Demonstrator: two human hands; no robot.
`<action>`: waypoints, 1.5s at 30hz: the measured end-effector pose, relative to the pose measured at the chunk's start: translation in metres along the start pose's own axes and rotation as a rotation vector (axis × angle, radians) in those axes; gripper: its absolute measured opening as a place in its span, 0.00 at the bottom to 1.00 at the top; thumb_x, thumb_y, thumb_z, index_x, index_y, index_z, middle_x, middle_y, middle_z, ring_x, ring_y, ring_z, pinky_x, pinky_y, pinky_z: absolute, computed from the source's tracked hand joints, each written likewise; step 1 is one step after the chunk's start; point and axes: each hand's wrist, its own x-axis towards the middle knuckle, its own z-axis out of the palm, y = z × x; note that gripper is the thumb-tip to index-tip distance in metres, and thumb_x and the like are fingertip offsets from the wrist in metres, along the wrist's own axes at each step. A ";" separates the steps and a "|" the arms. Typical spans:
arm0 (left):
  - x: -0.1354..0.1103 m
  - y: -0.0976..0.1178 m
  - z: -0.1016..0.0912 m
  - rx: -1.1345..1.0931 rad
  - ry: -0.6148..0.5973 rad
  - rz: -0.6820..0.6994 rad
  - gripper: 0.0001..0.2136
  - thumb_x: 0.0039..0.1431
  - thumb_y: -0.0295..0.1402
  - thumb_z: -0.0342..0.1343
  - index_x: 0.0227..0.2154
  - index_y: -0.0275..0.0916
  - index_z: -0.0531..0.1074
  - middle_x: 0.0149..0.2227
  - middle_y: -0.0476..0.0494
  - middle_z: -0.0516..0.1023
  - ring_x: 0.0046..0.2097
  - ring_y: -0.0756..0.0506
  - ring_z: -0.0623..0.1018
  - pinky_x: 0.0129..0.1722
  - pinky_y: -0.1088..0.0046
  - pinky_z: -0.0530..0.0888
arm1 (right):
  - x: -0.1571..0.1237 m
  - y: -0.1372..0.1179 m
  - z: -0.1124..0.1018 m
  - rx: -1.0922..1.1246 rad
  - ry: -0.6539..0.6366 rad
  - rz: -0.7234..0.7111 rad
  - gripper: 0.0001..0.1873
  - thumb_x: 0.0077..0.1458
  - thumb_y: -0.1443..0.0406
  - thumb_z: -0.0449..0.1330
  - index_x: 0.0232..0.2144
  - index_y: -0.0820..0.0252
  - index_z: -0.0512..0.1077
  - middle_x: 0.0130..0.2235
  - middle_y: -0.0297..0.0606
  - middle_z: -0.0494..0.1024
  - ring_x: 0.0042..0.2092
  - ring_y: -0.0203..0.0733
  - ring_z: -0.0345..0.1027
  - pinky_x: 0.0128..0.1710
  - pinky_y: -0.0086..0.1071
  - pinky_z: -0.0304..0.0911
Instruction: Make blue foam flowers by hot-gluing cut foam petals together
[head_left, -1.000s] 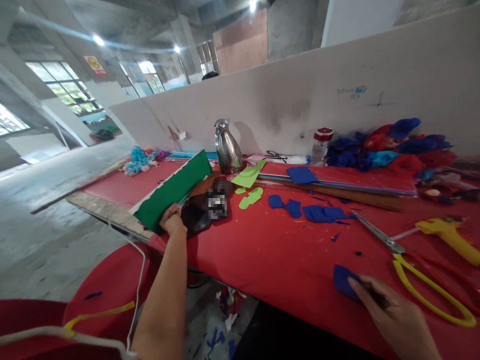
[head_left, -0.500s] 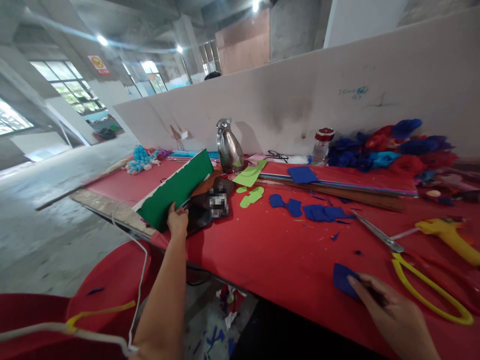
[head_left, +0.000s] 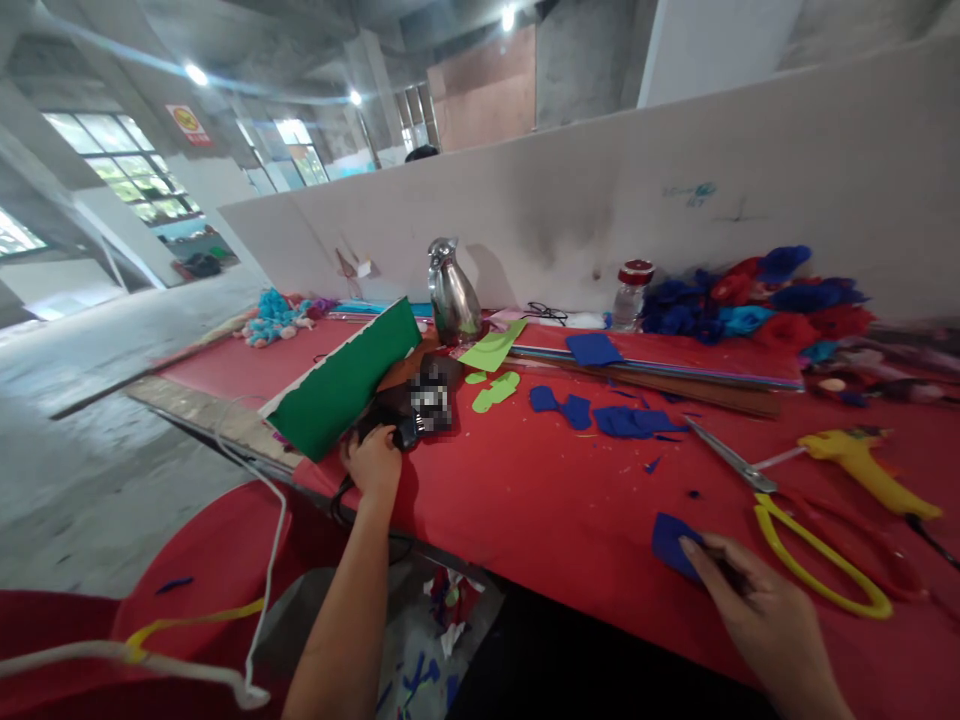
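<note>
My right hand [head_left: 757, 600] pinches a small blue piece of felt-like sheet [head_left: 671, 543] between thumb and fingers, low over the red tabletop. Out to the left, my left hand [head_left: 375, 462] has its fingers curled down onto a dark, shiny item [head_left: 405, 432], whose kind I cannot make out. A black strap or cord hangs by that wrist at the table edge. Right beside this hand leans a green sheet-covered board [head_left: 349, 385]. Scissors with yellow and red handles [head_left: 765, 490] lie open to the right, above my right hand.
Blue cut pieces [head_left: 634, 422] and light green pieces [head_left: 495, 390] lie mid-table. Behind them stand a metal jug [head_left: 454, 300] and a red-lidded jar [head_left: 631, 300]. A yellow glue gun [head_left: 862, 465] rests at right. A red stool [head_left: 202, 570] and white cable [head_left: 274, 550] are at lower left.
My left hand has let go of the green board's lower edge and moved right and slightly down onto the dark item. My right hand still holds the blue piece.
</note>
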 end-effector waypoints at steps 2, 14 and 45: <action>-0.011 0.013 -0.007 -0.016 0.101 -0.076 0.11 0.55 0.28 0.52 0.38 0.41 0.78 0.53 0.38 0.76 0.63 0.30 0.60 0.60 0.36 0.49 | -0.003 -0.004 0.000 0.043 0.027 -0.024 0.21 0.47 0.48 0.59 0.29 0.59 0.77 0.31 0.42 0.82 0.34 0.49 0.78 0.31 0.31 0.73; -0.173 0.169 -0.034 -0.967 -0.900 0.416 0.17 0.47 0.34 0.60 0.43 0.49 0.78 0.42 0.44 0.81 0.43 0.42 0.78 0.47 0.65 0.74 | -0.007 -0.060 0.000 0.228 -0.091 -0.172 0.16 0.55 0.53 0.57 0.28 0.56 0.78 0.28 0.39 0.81 0.30 0.41 0.76 0.32 0.27 0.71; -0.131 0.257 -0.011 -1.156 -0.988 0.047 0.18 0.45 0.50 0.62 0.26 0.37 0.76 0.26 0.44 0.77 0.30 0.47 0.75 0.31 0.73 0.74 | 0.257 0.003 -0.205 -0.691 -0.018 -0.004 0.14 0.54 0.61 0.54 0.33 0.57 0.79 0.30 0.37 0.81 0.30 0.41 0.73 0.28 0.28 0.60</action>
